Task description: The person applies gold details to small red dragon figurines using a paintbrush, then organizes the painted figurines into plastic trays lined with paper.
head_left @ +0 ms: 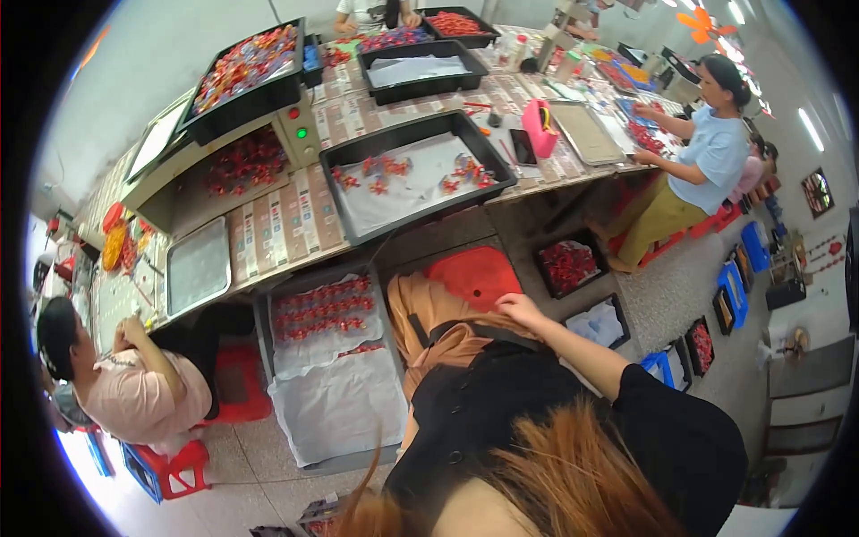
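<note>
My right hand (522,310) reaches forward at the edge of a red plastic stool (470,273). Its fingers are loosely stretched out with nothing in them; whether they touch the stool I cannot tell. My left hand is out of sight, and only a sliver of the left forearm shows beside my black top. To the left of my legs lies a large grey tray (284,452) lined with white paper (335,407), with rows of small red pieces (322,309) on it. On the bench ahead, a black tray (349,231) holds a few red and blue pieces on white paper.
A bench machine (300,134) with a lit green button stands left, a heaped tray (246,72) on top. A person (139,380) sits left; another (707,148) stands right. Floor trays (570,266) lie to the right. A phone (523,148) and pink holder (539,130) are on the bench.
</note>
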### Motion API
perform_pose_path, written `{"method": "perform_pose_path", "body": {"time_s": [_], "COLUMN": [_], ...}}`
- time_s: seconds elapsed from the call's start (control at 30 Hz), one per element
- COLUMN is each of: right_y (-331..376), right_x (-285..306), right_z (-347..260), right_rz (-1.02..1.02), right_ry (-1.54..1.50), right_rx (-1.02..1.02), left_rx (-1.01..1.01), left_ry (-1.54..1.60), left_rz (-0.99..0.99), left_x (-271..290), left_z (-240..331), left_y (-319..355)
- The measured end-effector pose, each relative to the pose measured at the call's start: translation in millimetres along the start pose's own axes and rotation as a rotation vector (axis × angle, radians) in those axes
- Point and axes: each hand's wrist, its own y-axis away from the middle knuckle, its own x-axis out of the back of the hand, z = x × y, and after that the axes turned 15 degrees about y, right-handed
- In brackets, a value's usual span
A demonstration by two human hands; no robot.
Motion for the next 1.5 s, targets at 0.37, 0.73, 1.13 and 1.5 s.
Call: {"method": "perform_pose_path", "body": {"time_s": [0.37,0.73,1.13,1.5], "right_y": [-104,-304,-289,-319], "right_x": [79,142,400,346], "right_z": [-22,-154,-270,-201], "right_rz": [0.552,0.462,0.600,0.487], "right_ry": [-0.122,0.403,0.050,0.441], "right_rx": [0.145,0.587,0.974,1.215], "left_rx": [0.147,-0.053,-0.451,-1.274], "left_ry": [0.030,-0.027,-0.249,-0.264], "left_rz": [0.121,-0.334,-0.869,-0.749], "left_x": [20,-140,-147,-146], "left_z": [-13,199,483,570], "left_y": [-6,-241,-322,-173]}}
